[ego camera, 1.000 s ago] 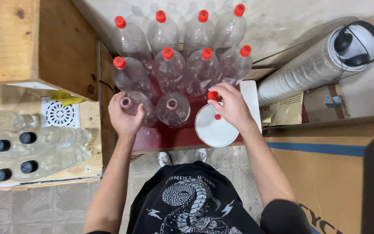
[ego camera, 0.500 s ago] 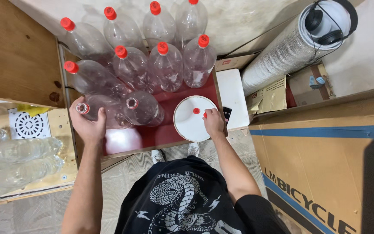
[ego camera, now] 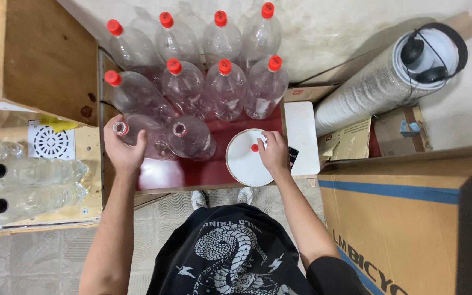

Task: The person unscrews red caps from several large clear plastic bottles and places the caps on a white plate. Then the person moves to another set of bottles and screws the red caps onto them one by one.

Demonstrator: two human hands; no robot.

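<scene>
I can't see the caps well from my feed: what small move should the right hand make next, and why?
Probably pick up the red cap under the right hand's fingertips on the white dish and carry it to the uncapped bottle that the left hand steadies in its grip. A second open bottle stands beside it; the eight behind are capped.

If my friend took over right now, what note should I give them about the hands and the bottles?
Left hand: grip closed around the uncapped bottle at the tray's front left.
Right hand: fingertips on a red cap lying on the white plate; not clearly lifted.
Red tray: eight capped bottles stand behind; a second open bottle stands beside the held one.
Done: eight capped. Left: two open bottles.
</scene>
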